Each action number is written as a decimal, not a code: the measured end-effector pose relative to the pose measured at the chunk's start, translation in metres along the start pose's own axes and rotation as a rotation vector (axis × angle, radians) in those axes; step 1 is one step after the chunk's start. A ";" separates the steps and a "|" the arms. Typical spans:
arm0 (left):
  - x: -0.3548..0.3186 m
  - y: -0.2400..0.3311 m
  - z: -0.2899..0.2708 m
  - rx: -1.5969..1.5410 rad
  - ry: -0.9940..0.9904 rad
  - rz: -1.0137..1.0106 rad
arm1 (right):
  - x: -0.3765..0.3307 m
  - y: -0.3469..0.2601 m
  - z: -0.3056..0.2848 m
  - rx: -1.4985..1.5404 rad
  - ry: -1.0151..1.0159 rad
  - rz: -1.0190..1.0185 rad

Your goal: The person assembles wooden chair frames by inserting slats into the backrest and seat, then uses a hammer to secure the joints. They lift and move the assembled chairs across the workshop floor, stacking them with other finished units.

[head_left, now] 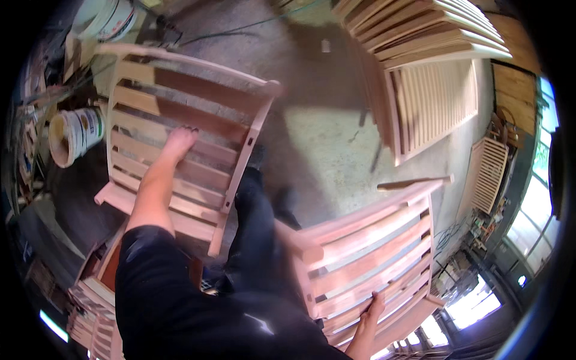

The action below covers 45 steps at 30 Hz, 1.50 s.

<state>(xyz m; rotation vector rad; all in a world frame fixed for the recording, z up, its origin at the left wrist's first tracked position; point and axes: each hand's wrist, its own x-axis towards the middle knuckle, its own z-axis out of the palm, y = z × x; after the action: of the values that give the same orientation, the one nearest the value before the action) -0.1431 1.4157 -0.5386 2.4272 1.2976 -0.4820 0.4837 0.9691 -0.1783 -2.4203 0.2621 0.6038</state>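
My left hand point(182, 141) is closed round a middle slat of a pale slatted wooden frame point(198, 85) on my left. That frame has wide parallel slats between two side rails, with a mortise slot showing in the right rail. On my right, my right hand point(375, 305) grips a slat of a second slatted wooden frame point(372, 255), which is tilted and close to my body. Its thumb lies over the slat, while the other fingers are partly hidden. My legs are between the two frames.
A large stack of slatted wooden panels point(435, 105) stands at the far right on the concrete floor point(327, 162). White buckets, one of them a tipped bucket point(78, 135), are at the left. Another slatted panel point(489, 174) leans farther right. A hose point(240, 29) crosses the floor.
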 end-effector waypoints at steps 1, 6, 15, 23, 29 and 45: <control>-0.009 -0.005 -0.006 0.033 0.003 -0.007 | 0.001 -0.004 0.005 0.000 0.004 -0.021; -0.043 -0.031 -0.058 0.115 -0.101 -0.080 | 0.002 -0.015 -0.004 0.063 -0.029 -0.107; -0.109 -0.053 -0.201 0.272 0.301 -0.186 | 0.056 -0.010 -0.026 0.286 -0.027 -0.041; -0.167 0.090 -0.372 0.109 0.672 -0.428 | 0.144 0.018 -0.046 0.405 0.074 0.034; -0.182 0.263 -0.442 0.062 0.877 -0.472 | 0.201 0.001 -0.074 0.478 0.187 0.121; 0.085 0.336 -0.428 -0.188 1.006 -0.393 | 0.304 -0.066 0.003 0.759 0.313 0.360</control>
<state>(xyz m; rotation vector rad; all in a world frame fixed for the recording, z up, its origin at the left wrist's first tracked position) 0.2410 1.4957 -0.1518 2.2702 2.0715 0.8721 0.7697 1.0108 -0.2923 -1.7173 0.8948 0.2006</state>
